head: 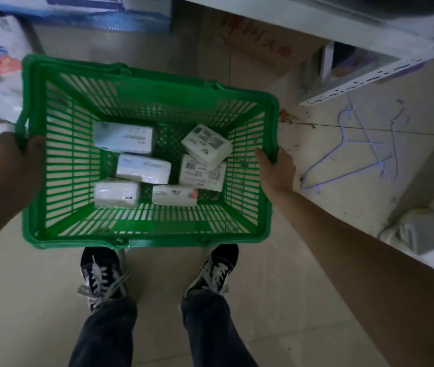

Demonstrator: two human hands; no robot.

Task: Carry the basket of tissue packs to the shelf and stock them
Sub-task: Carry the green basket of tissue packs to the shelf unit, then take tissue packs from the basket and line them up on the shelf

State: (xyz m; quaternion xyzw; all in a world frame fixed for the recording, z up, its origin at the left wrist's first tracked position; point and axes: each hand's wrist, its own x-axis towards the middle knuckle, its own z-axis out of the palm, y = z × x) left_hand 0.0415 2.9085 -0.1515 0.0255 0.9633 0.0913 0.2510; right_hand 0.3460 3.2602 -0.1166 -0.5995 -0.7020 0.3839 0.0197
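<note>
A green slatted plastic basket (pixel 141 239) hangs in front of me above the floor, over my two feet. Several white tissue packs (pixel 143 169) lie loose on its bottom. My left hand (pixel 12 165) grips the rim on the basket's left side. On the opposite rim, my right hand (pixel 276 170) holds the basket's right side. A white metal shelf (pixel 369 75) with a perforated edge stands at the upper right, beyond the basket.
A cardboard box (pixel 258 46) sits on the floor under the shelf. Blue and white cartons (pixel 83 11) and loose white packs (pixel 1 43) lie at the upper left. Wire hangers (pixel 364 149) lie on the tiles at right. White bags (pixel 427 234) are at the right edge.
</note>
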